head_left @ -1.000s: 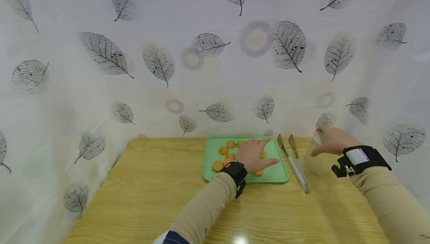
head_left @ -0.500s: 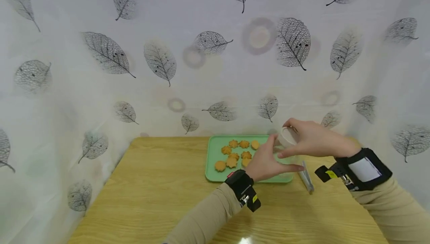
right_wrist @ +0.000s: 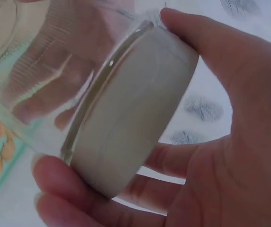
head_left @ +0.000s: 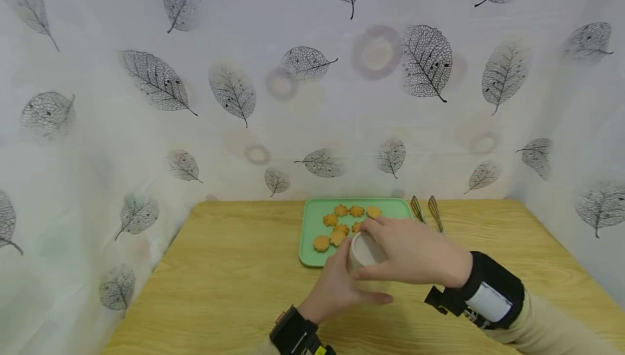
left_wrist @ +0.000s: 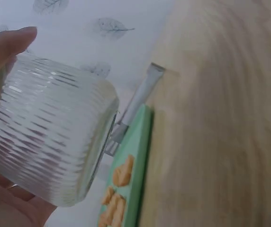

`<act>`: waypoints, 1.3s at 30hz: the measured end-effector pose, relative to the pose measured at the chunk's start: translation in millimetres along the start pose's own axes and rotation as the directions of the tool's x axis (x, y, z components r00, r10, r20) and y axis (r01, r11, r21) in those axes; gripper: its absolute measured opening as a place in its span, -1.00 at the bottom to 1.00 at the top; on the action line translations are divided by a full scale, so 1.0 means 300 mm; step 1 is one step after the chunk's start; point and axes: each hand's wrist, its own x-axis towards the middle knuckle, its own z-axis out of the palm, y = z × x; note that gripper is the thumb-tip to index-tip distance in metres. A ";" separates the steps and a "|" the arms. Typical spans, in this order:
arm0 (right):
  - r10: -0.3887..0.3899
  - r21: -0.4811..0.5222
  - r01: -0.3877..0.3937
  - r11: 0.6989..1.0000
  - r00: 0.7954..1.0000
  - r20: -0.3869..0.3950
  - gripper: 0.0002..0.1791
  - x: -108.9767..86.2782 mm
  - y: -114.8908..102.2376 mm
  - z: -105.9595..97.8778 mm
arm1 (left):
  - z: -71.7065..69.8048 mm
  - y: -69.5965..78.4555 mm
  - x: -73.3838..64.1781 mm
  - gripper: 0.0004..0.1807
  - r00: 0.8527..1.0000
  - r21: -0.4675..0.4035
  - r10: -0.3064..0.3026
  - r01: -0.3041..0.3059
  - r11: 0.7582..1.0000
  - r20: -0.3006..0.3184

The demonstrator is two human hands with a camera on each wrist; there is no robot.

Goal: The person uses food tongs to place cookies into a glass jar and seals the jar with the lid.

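Observation:
A clear ribbed glass jar (left_wrist: 55,132) with a whitish lid (head_left: 367,250) is held up above the table, in front of the tray. My left hand (head_left: 337,290) wraps round the jar's body, thumb on one side and fingers behind the glass. From the right, my right hand (head_left: 415,252) grips the lid by its edge, thumb and fingers on opposite sides. In the right wrist view the lid (right_wrist: 135,113) sits on the jar's mouth. The jar tilts in both wrist views, and no cookies show inside it.
A green tray (head_left: 308,254) with several golden cookies (head_left: 321,243) stands at the table's back edge, partly hidden by my hands. Metal tongs (head_left: 436,214) lie to its right. Wooden tabletop (head_left: 234,279) spreads to the left, and a leaf-print curtain (head_left: 312,116) hangs behind.
My right hand has brought the jar from right of the tongs to in front of the tray. My left hand has moved from over the tray, down and nearer, and taken hold of the jar's body.

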 end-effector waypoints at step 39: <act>-0.350 0.015 0.351 0.936 0.928 0.129 -0.19 0.053 -0.022 0.160 | -0.087 -0.176 -0.107 -0.09 0.985 0.042 -0.074 0.068 0.997 0.154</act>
